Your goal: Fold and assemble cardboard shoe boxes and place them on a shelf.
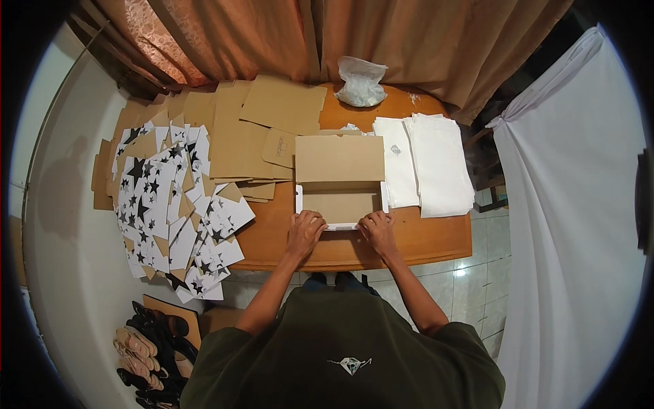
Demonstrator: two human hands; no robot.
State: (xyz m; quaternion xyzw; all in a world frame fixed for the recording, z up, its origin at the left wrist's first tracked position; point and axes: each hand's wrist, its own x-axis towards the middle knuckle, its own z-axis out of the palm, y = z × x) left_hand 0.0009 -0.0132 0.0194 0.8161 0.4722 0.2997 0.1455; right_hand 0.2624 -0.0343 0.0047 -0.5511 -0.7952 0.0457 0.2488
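Head-worn fisheye, facing down
The box point(340, 170) on the counter point(429, 238) is viewed widely from above, fairly near.

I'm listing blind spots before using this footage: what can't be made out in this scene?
All in the head view:
Near corners of the open box: covered by the left hand and right hand.
Contents of the plastic bag: blurred by its crumpled film.
Lower layers of the star-printed pieces: hidden by those on top.
Lowest of the shoes: cut off by the lower edge.

Fingers point(308, 217) partly hide the box's front wall point(342, 225) (at both ends).
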